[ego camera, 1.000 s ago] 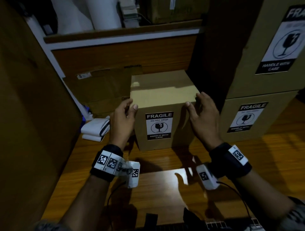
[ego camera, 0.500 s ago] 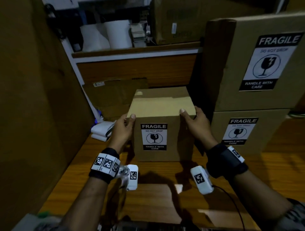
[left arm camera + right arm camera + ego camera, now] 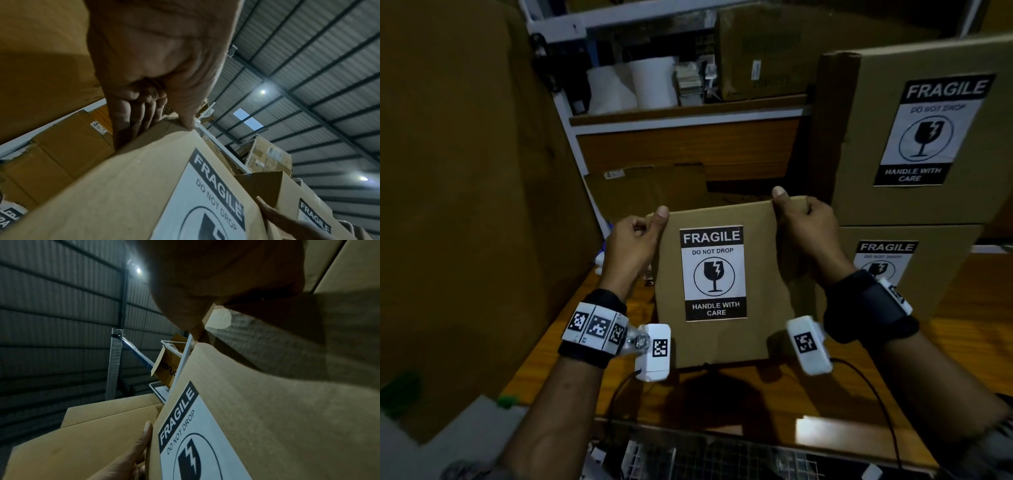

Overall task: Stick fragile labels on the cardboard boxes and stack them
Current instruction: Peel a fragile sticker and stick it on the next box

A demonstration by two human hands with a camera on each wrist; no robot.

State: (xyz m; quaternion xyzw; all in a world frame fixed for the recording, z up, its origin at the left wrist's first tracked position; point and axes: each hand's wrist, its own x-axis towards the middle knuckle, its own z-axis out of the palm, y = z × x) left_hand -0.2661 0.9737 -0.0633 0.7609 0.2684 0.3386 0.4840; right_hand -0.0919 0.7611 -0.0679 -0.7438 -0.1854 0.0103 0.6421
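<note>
Held box: a small cardboard box (image 3: 767, 274) is up off the desk (image 3: 756, 404), its labelled face turned toward the person, gripped at both upper corners.
Label on it: a black-and-white fragile label (image 3: 713, 273) sits upright in the middle of that face, reading FRAGILE, DO NOT DROP, HANDLE WITH CARE, with a broken-glass sign.
Left hand: the left hand (image 3: 631, 246) grips the held box's upper left corner; the thumb lies on the front face at the top edge, and the wrist view shows the fingers (image 3: 131, 116) curled down behind the side.
Right hand: the right hand (image 3: 806, 228) grips the held box's upper right corner, thumb on the front near the top edge, fingers clamped round the side and hidden behind it.
Stack: just to the right of the held box stand two labelled boxes, a large upper box (image 3: 928, 137) resting on a lower box (image 3: 935, 274), each with its own fragile label facing the person.
Behind the held box: flattened cardboard (image 3: 647, 188) leans against a wooden shelf (image 3: 688, 113), which carries white rolls (image 3: 633, 85) and another carton (image 3: 760, 51).
Left of the held box: a tall brown cardboard wall (image 3: 465, 205) fills that side.
</note>
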